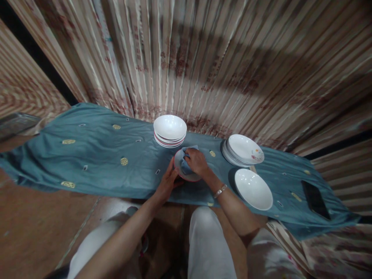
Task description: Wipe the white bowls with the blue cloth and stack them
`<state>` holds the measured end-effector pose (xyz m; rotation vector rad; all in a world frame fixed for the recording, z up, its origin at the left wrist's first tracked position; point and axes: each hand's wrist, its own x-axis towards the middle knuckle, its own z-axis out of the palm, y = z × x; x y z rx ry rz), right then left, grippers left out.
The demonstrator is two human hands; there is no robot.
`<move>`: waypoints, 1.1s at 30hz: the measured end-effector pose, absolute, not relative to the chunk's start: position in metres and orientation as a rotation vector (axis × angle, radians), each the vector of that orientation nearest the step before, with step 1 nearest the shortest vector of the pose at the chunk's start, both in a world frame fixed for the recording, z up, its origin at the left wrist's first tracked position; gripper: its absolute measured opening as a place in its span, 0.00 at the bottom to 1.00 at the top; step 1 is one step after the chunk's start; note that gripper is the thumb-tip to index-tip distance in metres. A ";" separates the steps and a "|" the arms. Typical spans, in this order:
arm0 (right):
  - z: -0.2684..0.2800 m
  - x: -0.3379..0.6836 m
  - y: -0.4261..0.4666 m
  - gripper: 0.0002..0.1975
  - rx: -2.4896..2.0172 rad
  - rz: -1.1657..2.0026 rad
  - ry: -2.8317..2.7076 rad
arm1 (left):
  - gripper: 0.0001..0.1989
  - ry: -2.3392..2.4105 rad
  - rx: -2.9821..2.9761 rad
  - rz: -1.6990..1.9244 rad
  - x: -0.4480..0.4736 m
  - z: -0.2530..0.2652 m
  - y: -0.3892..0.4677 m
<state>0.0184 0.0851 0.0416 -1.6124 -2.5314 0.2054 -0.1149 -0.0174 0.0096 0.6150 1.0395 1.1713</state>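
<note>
Near the front edge of the cloth-covered table, a bowl (pixel 192 178) with a pinkish-red rim is tilted between my hands. My left hand (pixel 167 179) grips the bowl by its left side, fingers partly hidden beneath it. Inside the bowl, my right hand (pixel 197 161) presses a bunched blue cloth (pixel 184 159) against the surface. Just behind the bowl stands a stack of white bowls (pixel 170 128), some with red rims.
To the right are a stack of white plates (pixel 242 149) with a flower print and a single white bowl (pixel 253 189). A black phone (pixel 315 199) lies at the right end of the green tablecloth (pixel 101 155). A pleated curtain (pixel 186 58) hangs behind.
</note>
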 end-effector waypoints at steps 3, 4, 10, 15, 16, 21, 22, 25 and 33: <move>0.044 0.026 0.082 0.14 -1.669 0.104 -2.607 | 0.40 1.043 0.621 1.171 -0.115 0.009 -0.017; 0.045 0.028 0.081 0.15 -1.691 0.074 -2.630 | 0.41 1.040 0.630 1.171 -0.115 0.009 -0.017; 0.055 0.042 0.067 0.14 -1.736 -0.006 -2.794 | 0.44 1.002 0.651 1.176 -0.116 0.010 -0.018; 0.061 0.050 0.054 0.13 -1.720 0.109 -2.878 | 0.44 1.012 0.638 1.198 -0.115 0.013 -0.019; 0.062 0.052 0.052 0.13 -1.706 0.153 -2.880 | 0.44 1.018 0.643 1.201 -0.114 0.013 -0.019; 0.063 0.057 0.044 0.11 -1.598 0.331 -2.884 | 0.43 1.030 0.649 1.186 -0.113 0.013 -0.018; 0.063 0.057 0.043 0.11 -1.570 0.374 -2.878 | 0.43 1.028 0.646 1.187 -0.113 0.013 -0.018; 0.059 0.056 0.042 0.10 -1.455 0.585 -2.803 | 0.43 1.019 0.642 1.191 -0.113 0.012 -0.018; 0.030 0.041 0.052 0.07 -1.218 1.020 -2.381 | 0.41 1.052 0.651 1.176 -0.113 0.006 -0.015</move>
